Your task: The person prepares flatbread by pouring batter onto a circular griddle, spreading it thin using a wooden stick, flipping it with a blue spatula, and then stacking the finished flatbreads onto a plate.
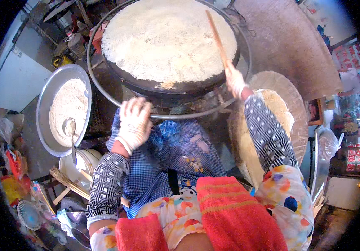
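A wide sheet of pale batter (167,39) covers most of a round dark griddle (159,85) in front of me. It looks thin, with small dark specks and a browner patch at its near edge. My right hand (235,79) is closed round the near end of a long, flat wooden stick (216,37), which slants over the griddle's right side. In a whitish glove, my left hand (134,121) lies over my knee by the metal ring (169,116) that circles the griddle. Its fingers are stretched out and hold nothing.
Left of the griddle stands a metal basin (42,111) of pale mixture with a ladle (69,127) in it. Below it are a white bucket (88,157) and a straw brush (69,182). Under my right forearm lie large thin flatbreads (278,104) on a round pale mat (299,125).
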A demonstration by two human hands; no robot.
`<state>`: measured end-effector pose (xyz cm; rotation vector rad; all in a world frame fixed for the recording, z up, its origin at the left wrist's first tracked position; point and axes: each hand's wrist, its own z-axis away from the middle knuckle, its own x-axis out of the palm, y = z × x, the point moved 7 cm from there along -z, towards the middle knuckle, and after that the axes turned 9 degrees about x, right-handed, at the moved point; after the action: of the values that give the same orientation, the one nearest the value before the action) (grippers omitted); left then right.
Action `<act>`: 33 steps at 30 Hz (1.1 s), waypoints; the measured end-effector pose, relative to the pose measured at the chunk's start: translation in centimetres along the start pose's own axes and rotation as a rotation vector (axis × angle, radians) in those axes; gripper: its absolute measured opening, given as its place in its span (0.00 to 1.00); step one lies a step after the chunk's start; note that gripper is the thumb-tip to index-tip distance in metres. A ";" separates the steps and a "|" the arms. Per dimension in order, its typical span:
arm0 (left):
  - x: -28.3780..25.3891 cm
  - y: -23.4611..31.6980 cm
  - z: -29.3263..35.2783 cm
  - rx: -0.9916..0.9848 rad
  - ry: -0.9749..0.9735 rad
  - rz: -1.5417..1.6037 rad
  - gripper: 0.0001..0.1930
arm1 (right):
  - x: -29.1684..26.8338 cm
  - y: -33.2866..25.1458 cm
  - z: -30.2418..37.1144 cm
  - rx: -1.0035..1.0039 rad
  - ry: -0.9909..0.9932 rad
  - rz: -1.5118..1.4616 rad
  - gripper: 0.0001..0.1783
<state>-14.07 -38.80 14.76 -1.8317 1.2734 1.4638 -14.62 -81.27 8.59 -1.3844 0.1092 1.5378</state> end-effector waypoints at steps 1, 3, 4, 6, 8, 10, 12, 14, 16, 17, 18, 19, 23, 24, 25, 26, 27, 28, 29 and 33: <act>-0.6 2.2 0.0 0.075 0.077 0.083 0.32 | 1.6 -0.2 2.9 0.078 -0.116 -0.169 0.25; 3.0 6.6 -1.0 0.199 0.082 0.162 0.31 | 4.4 0.3 9.4 0.015 -0.206 -0.329 0.24; 4.1 8.7 -2.0 0.244 0.036 0.206 0.29 | 5.2 -0.3 12.5 -0.141 -0.179 -0.323 0.24; 8.6 12.4 -3.2 0.266 -0.034 0.025 0.29 | 6.2 -3.1 16.7 -0.850 0.151 -0.294 0.25; 12.0 13.1 -3.8 0.221 -0.288 -0.059 0.27 | 8.6 -4.9 19.2 -0.714 -0.166 -0.475 0.25; 13.2 11.8 -3.9 0.069 -0.105 -0.112 0.26 | 9.0 -6.8 22.8 -0.097 -0.539 -0.633 0.23; 11.5 9.5 -6.0 -0.112 -0.264 0.138 0.20 | 6.3 -6.1 21.5 -0.237 -0.329 -0.308 0.25; 9.1 7.3 -4.6 -0.118 -0.070 0.133 0.19 | 4.8 -5.1 18.5 -0.497 0.175 0.397 0.29; 8.6 3.6 -2.6 -0.202 -0.187 0.132 0.28 | 4.1 -2.0 15.6 -0.410 -0.083 0.587 0.31; 7.5 2.5 -2.3 -0.147 -0.071 0.163 0.33 | 3.0 -0.1 13.4 -0.452 -0.018 0.610 0.32; 6.6 1.3 -2.0 -0.199 -0.067 0.188 0.36 | 1.6 0.1 12.0 -0.385 0.000 0.603 0.33; 6.5 0.1 -2.3 -0.197 -0.003 0.192 0.35 | 0.2 2.8 8.5 -0.379 0.035 0.511 0.35; 5.3 -6.4 -0.1 -0.231 -0.093 -0.160 0.19 | -2.3 1.9 3.5 -0.388 0.217 0.541 0.35; 4.5 -7.8 0.2 -0.195 -0.116 -0.262 0.13 | -3.1 1.5 2.1 -0.341 0.229 0.531 0.33; 5.1 -9.9 0.8 -0.177 -0.130 -0.275 0.11 | -3.6 1.4 0.7 -0.290 0.251 0.534 0.30; 5.6 -12.2 1.3 -0.163 -0.143 -0.288 0.09 | -4.1 1.2 -0.9 -0.243 0.270 0.538 0.28; 5.6 -14.0 1.7 -0.144 -0.152 -0.285 0.07 | -4.5 1.1 -3.0 -0.200 0.254 0.489 0.29; 5.4 -16.1 2.3 -0.117 -0.125 -0.341 0.06 | -4.7 1.0 -4.9 -0.159 0.235 0.445 0.31; 5.7 -18.0 2.3 -0.089 -0.184 -0.364 0.07 | -5.2 1.2 -6.3 -0.159 0.298 0.511 0.29; 4.9 -21.9 -0.3 -0.111 -0.574 -0.558 0.12 | -7.0 2.6 -11.2 -0.078 0.396 0.518 0.28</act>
<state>5.14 -30.75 6.25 -1.4895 0.3727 1.5753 -9.97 -93.94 8.94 -1.8049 0.7046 1.6653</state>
